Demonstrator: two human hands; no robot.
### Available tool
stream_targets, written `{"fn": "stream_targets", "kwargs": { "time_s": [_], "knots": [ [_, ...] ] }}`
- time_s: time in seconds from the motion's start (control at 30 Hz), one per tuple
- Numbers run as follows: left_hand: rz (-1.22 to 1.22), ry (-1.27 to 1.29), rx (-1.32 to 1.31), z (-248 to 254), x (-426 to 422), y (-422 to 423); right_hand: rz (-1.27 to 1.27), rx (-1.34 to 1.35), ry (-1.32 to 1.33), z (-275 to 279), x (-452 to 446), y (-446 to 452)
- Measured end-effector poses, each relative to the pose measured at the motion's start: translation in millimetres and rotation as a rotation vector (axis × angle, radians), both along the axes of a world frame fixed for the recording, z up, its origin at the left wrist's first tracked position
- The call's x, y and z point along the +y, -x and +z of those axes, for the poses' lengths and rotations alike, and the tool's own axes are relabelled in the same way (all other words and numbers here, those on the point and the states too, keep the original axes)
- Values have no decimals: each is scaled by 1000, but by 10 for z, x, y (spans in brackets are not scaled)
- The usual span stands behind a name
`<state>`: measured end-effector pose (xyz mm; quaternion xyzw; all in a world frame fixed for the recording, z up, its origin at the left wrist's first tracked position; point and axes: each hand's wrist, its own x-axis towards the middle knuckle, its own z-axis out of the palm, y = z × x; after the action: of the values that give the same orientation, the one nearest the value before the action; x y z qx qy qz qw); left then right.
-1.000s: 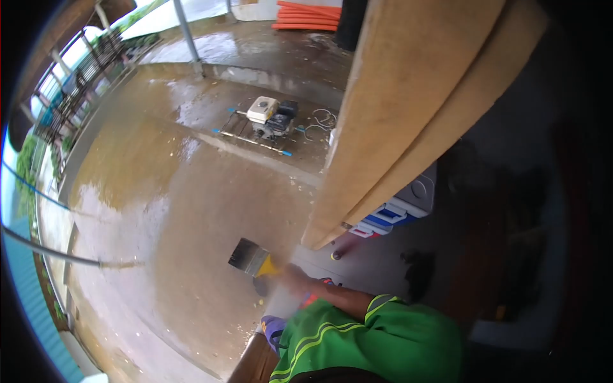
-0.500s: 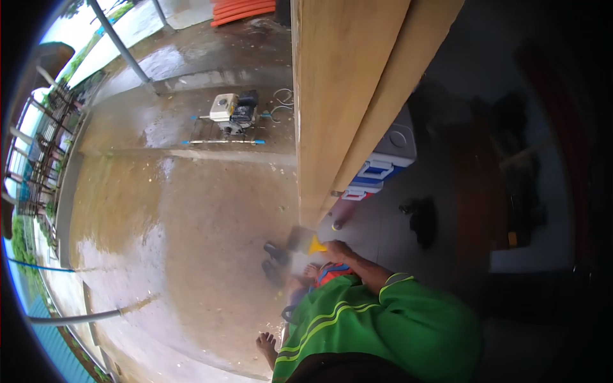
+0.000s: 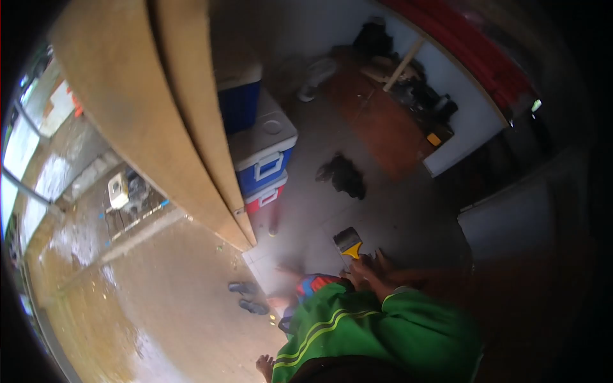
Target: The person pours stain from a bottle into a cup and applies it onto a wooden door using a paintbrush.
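Brush (image 3: pixel 348 244): in my right hand (image 3: pixel 365 270), near.
Coolers (image 3: pixel 271 153): stacked, I see, just right of the panel (image 3: pixel 140 108).
Engine (image 3: pixel 119 190): left of the panel.
Slippers (image 3: pixel 253 307): near, on the ground (image 3: pixel 185 274), left of my brush.

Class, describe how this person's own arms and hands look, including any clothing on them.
The right hand and left hand are bare, with no gloves showing. The right sleeve is short and green, with yellow trim at its edge. It belongs to a green shirt crossed by yellow and grey stripes.
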<state>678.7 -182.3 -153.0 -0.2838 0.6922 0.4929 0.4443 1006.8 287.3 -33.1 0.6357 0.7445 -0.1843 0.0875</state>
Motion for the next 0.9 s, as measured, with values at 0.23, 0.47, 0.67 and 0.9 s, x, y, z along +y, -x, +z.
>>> {"fn": "stream_targets", "kwargs": {
  "time_s": [0.23, 0.47, 0.67, 0.9],
  "knots": [
    [-80, -282, 184, 56, 820, 1392, -239, -13, -139, 72, -30, -34],
    [-374, -418, 631, 98, 1486, 1596, -521, 289, 48, -221, 514, 20],
    [-313, -129, 353, 212, 2360, 485, -510, 417, 19, -368, 827, -150],
    [-378, -152, 310, 467, 3230, -88, -624, 440, 138, -567, 1018, -557]
  ]
}}
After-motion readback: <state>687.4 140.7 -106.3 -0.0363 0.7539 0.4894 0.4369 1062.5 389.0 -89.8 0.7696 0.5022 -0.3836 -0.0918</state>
